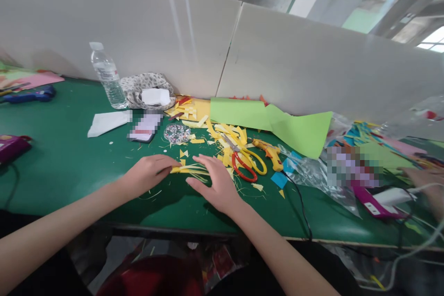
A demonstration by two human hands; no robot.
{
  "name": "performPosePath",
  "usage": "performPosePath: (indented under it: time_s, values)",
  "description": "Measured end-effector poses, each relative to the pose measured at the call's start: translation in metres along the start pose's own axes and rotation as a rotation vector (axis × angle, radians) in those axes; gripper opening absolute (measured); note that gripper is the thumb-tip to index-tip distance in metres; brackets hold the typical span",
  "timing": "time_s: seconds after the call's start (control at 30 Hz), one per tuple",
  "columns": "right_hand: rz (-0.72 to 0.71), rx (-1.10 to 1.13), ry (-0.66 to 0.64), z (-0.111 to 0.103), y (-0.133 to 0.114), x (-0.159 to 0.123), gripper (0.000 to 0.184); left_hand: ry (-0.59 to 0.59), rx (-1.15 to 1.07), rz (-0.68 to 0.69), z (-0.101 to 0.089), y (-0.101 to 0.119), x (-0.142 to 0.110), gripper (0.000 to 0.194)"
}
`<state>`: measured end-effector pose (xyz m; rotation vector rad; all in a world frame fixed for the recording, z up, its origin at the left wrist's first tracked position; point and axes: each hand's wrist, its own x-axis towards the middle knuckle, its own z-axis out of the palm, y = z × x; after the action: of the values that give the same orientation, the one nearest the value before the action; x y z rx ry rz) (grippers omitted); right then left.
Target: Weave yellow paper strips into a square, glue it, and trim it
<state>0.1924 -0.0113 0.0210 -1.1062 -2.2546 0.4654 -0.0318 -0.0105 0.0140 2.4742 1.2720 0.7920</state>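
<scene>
My left hand pinches one end of a bundle of thin yellow paper strips just above the green table. The strips fan out to the right. Around their loose ends is my right hand, its thumb and fingers spread apart. Beyond the hands lie scissors with red and yellow handles, resting on a heap of yellow paper scraps. A yellow hot glue gun lies right of the scissors, its black cord running to the table's front edge.
A water bottle, a patterned cloth pouch and a phone stand or lie at the back left. Green paper sheets lean along the partition. On the right are clear plastic wrap, a purple power strip and another person's hand.
</scene>
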Motion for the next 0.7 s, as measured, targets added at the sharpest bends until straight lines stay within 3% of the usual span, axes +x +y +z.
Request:
performPosePath:
  time_s: [0.13, 0.23, 0.4, 0.7]
  values:
    - [0.196, 0.305, 0.109, 0.004, 0.006, 0.003, 0.055, 0.018, -0.193, -0.38, -0.004, 0.008, 0.007, 0.03]
    - [0.29, 0.521, 0.144, 0.009, 0.011, 0.007, 0.065, 0.038, -0.496, -0.572, -0.005, 0.011, 0.01, 0.036]
    - [0.413, 0.833, 0.076, 0.013, 0.015, 0.011, 0.069, 0.031, -0.919, -0.741, -0.004, 0.015, 0.011, 0.037]
    - [0.468, 0.918, 0.064, 0.021, 0.008, 0.009, 0.052, 0.015, -1.108, -0.94, 0.007, 0.032, 0.01, 0.035]
